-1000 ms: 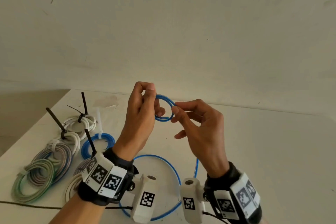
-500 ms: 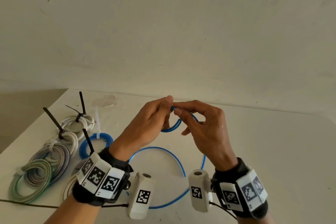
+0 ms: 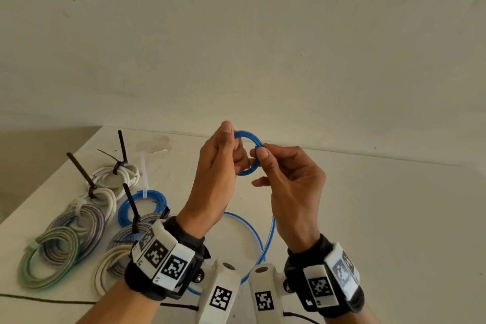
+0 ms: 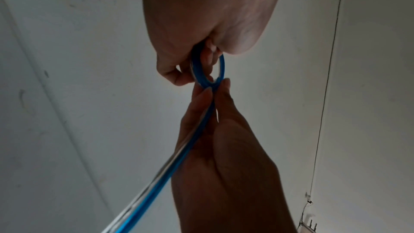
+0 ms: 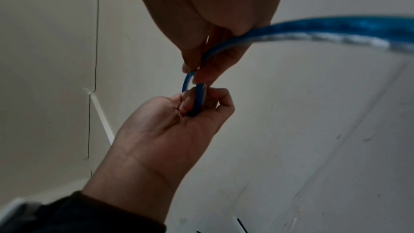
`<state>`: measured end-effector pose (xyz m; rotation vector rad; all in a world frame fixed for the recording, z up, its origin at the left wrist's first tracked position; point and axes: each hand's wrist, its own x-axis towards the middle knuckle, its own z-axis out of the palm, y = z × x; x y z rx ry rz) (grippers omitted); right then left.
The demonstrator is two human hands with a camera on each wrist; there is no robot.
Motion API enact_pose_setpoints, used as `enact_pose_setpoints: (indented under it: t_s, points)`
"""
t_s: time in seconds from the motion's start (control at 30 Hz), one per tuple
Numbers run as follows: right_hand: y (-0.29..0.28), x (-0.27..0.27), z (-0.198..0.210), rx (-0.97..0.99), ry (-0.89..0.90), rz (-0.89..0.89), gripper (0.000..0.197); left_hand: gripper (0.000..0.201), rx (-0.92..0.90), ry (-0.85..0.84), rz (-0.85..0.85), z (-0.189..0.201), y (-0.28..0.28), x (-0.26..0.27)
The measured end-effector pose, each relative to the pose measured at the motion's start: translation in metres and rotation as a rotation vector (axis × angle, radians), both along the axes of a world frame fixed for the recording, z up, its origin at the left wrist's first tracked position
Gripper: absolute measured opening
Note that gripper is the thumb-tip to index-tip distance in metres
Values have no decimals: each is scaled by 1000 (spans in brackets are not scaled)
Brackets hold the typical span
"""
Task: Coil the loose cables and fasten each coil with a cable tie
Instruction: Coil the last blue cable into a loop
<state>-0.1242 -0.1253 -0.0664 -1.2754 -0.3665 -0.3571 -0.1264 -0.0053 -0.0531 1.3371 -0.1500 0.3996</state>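
A thin blue cable forms a small coil (image 3: 249,152) held in the air above the white table (image 3: 381,205). My left hand (image 3: 221,166) grips the coil's left side, fingers curled round it (image 4: 199,66). My right hand (image 3: 286,179) pinches the cable at the coil's right edge between thumb and forefinger (image 5: 195,72). The loose rest of the blue cable (image 3: 252,234) hangs down from my right hand and loops on the table between my wrists.
Several finished coils lie at the table's left: white ones with black ties (image 3: 115,176), a blue one with a white tie (image 3: 143,205), grey-blue (image 3: 81,221) and green (image 3: 50,258) ones. A thin black wire (image 3: 47,298) runs along the front edge.
Both hands rose a little with the coil. The left hand turned upright again and the right hand brought the cable round the coil's right side, adding another turn.
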Motion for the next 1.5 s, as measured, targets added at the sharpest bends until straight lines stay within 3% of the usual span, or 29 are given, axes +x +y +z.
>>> enact_pose_setpoints:
  t_s: [0.17,0.3,0.37,0.57,0.67,0.77,0.93,1.23,1.4,1.5]
  points:
    - [-6,6,0,-73,-6,30,9,43,-26,112,-100,2,11,7]
    - [-28,16,6,-403,-27,117,10,49,343,292,-199,4,26,9]
    - [-32,18,6,-539,-42,128,11,50,435,333,-242,3,25,7]
    - [-28,16,2,-522,-65,85,13,60,590,321,-254,2,31,6]
    - [-24,15,5,-451,-84,87,17,54,466,252,-198,3,29,6]
    - [-21,12,7,-297,-15,71,19,43,223,244,-129,8,25,7]
    - [-5,4,2,-82,69,54,11,40,-115,289,-168,15,21,6]
    - [-1,4,-2,-69,27,20,12,44,-311,280,-256,10,16,5]
    - [-28,15,10,-323,-49,153,17,48,-3,404,-426,17,34,3]
    - [-36,13,14,-549,-82,173,18,50,312,432,-399,13,36,3]
